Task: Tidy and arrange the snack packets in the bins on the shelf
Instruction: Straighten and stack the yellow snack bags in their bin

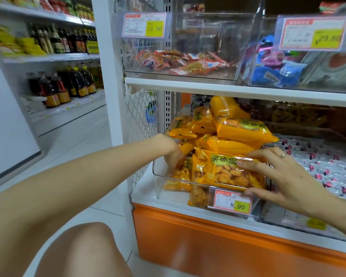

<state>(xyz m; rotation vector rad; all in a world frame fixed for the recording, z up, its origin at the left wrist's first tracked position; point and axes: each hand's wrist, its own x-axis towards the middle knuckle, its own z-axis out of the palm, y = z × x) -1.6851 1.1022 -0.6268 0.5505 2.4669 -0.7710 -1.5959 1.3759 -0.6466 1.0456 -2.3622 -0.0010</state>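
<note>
Our knee point(88, 246) bent | left hand point(173, 154) in bin point(156, 182), grip hidden | right hand point(284, 176) spread, steadying packet point(226, 172) | next: level pile point(242, 130)

Lower shelf: a bin point(162, 193) stands at the left end, a pile of packets point(234, 128) heaped in it above the rim. One packet point(224, 172) stands upright against the front wall, with a price tag point(233, 201) fixed on that wall below it. The left hand point(173, 154) is inside the bin at its left side; the right hand point(284, 174) lies on the front packet from the right. A second bin point(278, 216) of sweets point(328, 168) adjoins on the right. On the shelf board point(228, 87) above stand two further bins. Bottles point(64, 84) fill racks well to the left.
</note>
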